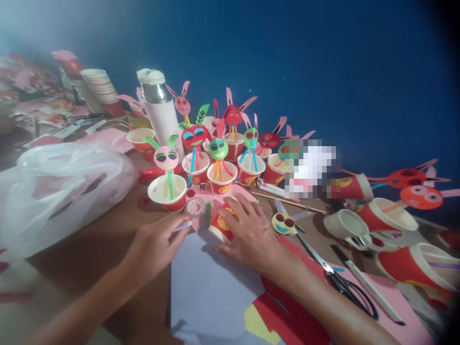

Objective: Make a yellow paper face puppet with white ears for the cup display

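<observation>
My left hand (161, 237) is closed, its thumb and fingers pinching a short pale purple strip (183, 225), perhaps a piece of straw. My right hand (251, 230) curves over a red paper cup (220, 229) tipped on its side, with the thumb at its near end and the fingers reaching across it. A tape roll (196, 208) and a green strip (208, 214) lie between my hands on pink paper. Under my wrists is a pale blue-grey sheet (212, 287). A yellow paper face (283, 224) lies just right of my right hand.
Several paper cups with straw-and-paper puppets (167, 191) stand behind my hands, near a thermos (156, 105). A plastic bag (68, 187) bulges at left. Black-handled scissors (345, 282), a marker (370, 287) and a white mug (347, 227) are at right. A blue wall (323, 72) rises behind.
</observation>
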The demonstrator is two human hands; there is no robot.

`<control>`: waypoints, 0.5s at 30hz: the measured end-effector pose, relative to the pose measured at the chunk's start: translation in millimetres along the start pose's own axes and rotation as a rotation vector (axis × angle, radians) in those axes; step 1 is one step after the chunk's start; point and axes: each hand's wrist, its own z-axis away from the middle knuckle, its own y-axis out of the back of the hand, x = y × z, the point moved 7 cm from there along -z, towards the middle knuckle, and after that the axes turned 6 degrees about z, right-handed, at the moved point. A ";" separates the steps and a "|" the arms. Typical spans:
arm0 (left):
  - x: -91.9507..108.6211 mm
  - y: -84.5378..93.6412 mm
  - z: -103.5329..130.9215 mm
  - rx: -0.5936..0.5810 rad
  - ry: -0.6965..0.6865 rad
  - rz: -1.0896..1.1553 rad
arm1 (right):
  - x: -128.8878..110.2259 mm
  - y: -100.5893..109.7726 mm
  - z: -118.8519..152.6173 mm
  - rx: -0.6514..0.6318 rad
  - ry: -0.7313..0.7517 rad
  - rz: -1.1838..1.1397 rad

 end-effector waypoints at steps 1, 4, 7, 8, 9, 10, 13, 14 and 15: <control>-1.9 -3.5 -3.7 -0.015 0.008 -0.052 | 1.1 0.0 2.8 0.016 -0.003 0.008; -8.7 -18.5 -15.3 -0.182 0.120 -0.222 | 7.8 7.2 9.3 0.072 -0.013 0.035; -9.6 -30.7 -24.0 -0.378 0.223 -0.335 | 23.0 17.1 11.7 0.103 -0.101 0.094; -8.5 -32.7 -26.5 -0.413 0.242 -0.353 | 28.6 19.5 11.8 0.112 -0.137 0.116; -7.1 -33.9 -28.8 -0.431 0.255 -0.362 | 33.9 21.0 11.6 0.122 -0.169 0.135; -5.6 -34.7 -30.8 -0.438 0.262 -0.365 | 38.5 21.3 11.0 0.130 -0.194 0.152; -2.9 -36.5 -33.6 -0.451 0.259 -0.360 | 48.1 17.4 7.3 0.155 -0.229 0.180; -3.0 -36.8 -33.5 -0.452 0.257 -0.358 | 49.9 15.1 5.3 0.162 -0.226 0.184; -3.6 -37.1 -33.2 -0.452 0.255 -0.355 | 51.0 12.4 3.2 0.166 -0.219 0.188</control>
